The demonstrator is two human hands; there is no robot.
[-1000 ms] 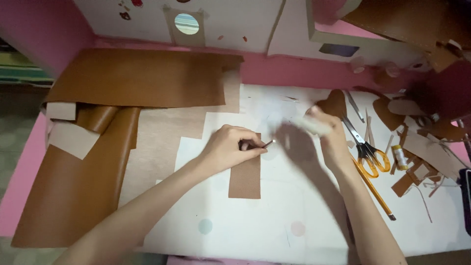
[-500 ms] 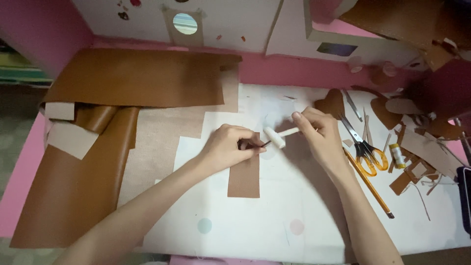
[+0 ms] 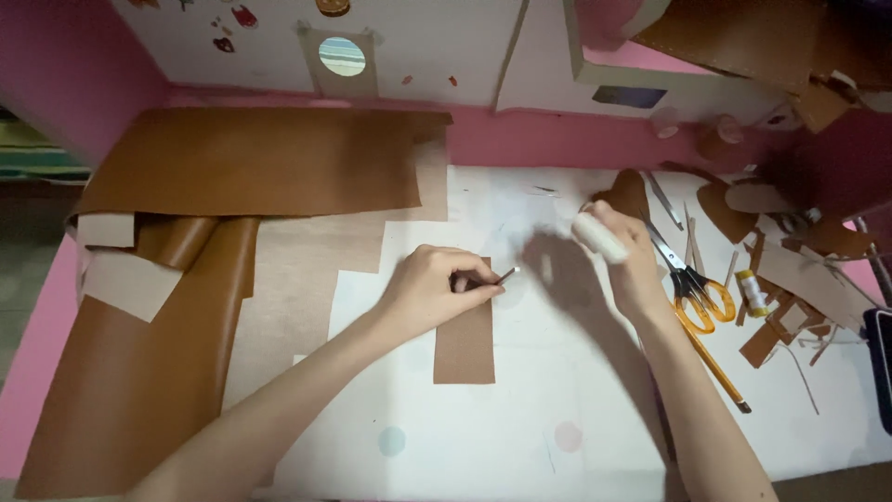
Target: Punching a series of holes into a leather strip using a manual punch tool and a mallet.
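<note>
My left hand [image 3: 435, 290] rests on the top of a small brown rectangular strip [image 3: 465, 339] lying on white paper [image 3: 520, 418]. Its fingers pinch a thin stick with a pale tip [image 3: 505, 276] that points right. My right hand [image 3: 632, 265] is raised to the right, above the paper, and grips a small white tube [image 3: 597, 236], which is blurred. The two hands are apart.
A large brown leather-like sheet [image 3: 260, 163] and rolled pieces [image 3: 139, 372] lie to the left. Orange-handled scissors [image 3: 692, 279], a pencil [image 3: 715, 367], a small spool [image 3: 751, 290] and several brown scraps [image 3: 790, 270] crowd the right side. A pink wall and cardboard pieces stand behind.
My right hand has carried the white tube away from the stick's tip, up and to the right. My left hand and the brown strip have stayed in place.
</note>
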